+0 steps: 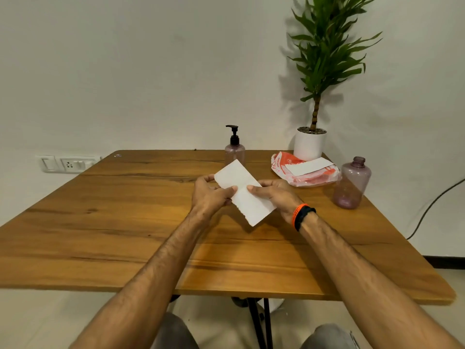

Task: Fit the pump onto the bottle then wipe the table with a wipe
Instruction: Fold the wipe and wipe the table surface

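A white folded wipe [242, 191] is held just above the middle of the wooden table [125, 222]. My left hand [208, 195] pinches its left edge and my right hand [273, 195] pinches its right edge, thumbs on top. A pale purple bottle [234, 152] with a black pump [233, 135] on its neck stands upright at the table's far edge, behind the wipe. A second purple bottle [352, 183], with an uncovered neck, stands at the right side.
An orange and white wipe packet [299, 172] with a wipe sticking out lies at the far right. A white pot with a tall green plant [310, 144] stands in the far right corner. A black cable [432, 205] runs down beside the table's right edge.
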{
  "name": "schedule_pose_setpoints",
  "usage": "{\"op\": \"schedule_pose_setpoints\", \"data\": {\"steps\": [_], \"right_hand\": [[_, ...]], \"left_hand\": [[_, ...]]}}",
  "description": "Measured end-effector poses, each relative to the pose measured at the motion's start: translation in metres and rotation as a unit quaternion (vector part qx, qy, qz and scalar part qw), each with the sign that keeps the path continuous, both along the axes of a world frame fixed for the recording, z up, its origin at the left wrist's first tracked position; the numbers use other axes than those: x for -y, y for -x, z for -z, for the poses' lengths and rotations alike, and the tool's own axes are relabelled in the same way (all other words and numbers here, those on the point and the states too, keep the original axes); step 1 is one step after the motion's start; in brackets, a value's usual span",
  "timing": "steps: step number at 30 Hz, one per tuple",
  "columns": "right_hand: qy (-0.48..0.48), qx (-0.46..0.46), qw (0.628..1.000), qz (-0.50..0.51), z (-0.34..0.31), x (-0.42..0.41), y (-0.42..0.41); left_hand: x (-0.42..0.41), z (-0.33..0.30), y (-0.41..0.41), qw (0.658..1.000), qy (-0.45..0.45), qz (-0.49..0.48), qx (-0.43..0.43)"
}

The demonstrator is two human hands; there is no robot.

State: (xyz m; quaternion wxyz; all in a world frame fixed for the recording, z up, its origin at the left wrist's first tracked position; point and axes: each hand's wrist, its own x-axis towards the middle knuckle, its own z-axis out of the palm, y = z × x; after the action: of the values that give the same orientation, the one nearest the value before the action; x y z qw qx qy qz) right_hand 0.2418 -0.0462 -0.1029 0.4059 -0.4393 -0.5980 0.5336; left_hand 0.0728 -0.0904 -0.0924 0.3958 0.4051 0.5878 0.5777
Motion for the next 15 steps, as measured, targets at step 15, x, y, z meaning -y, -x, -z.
{"op": "schedule_pose_setpoints", "data": {"steps": [15], "right_hand": [[-0.192,0.197,0.949,0.155,-0.018,-0.023,0.037]], "left_hand": [[0.008,0.021,0.079,0.960,-0.011,-0.033,-0.279]]}}
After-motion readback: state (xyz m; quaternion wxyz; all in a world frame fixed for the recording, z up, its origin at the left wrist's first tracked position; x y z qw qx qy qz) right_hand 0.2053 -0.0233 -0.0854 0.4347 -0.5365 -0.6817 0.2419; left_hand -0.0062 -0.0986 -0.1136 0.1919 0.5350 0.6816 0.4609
